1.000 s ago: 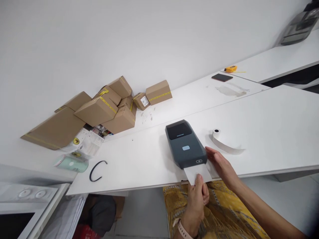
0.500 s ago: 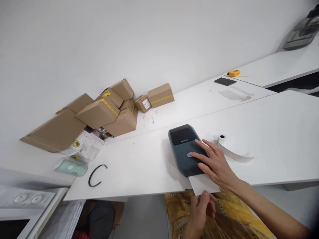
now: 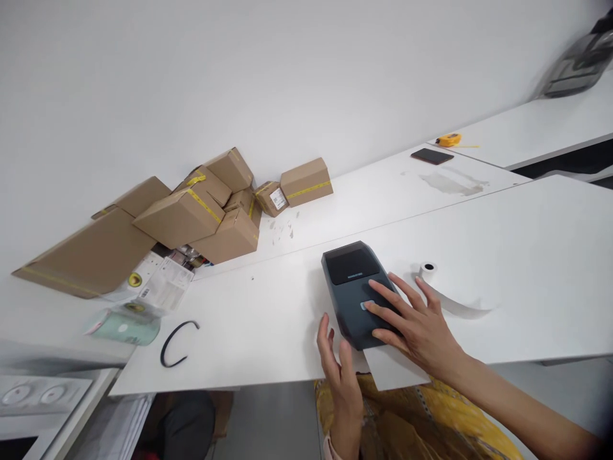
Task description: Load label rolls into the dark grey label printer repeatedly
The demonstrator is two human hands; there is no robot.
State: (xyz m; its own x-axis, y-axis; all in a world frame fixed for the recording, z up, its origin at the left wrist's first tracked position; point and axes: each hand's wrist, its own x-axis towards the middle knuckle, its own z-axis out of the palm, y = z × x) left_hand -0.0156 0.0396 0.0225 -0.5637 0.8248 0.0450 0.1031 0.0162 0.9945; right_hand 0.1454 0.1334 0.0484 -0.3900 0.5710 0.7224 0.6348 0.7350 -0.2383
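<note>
A dark blue-grey device that looks like a label printer (image 3: 354, 326) lies on the white table, with a black panel at its far end and a small light-blue button (image 3: 366, 306). My right hand (image 3: 416, 319) rests over its right side, fingers spread, the index fingertip at the button. From the device's near end a strip of white paper (image 3: 395, 369) hangs over the table edge. My left hand (image 3: 341, 377) is raised beside the device's near left corner, fingers apart, holding nothing. Just right of the device stands a paper roll (image 3: 428, 271) with its tail uncurled.
Cardboard boxes (image 3: 182, 220) are piled at the back left. A black headband (image 3: 167, 348), a green pack (image 3: 127, 327) and printed packaging (image 3: 165, 284) lie at the left. Further back right are a dark phone-like slab (image 3: 431, 156) and a yellow tape measure (image 3: 449, 140).
My left hand has let go of the paper strip and moved up and left, its fingers spreading. The right hand stays on the device. The view has shifted slightly.
</note>
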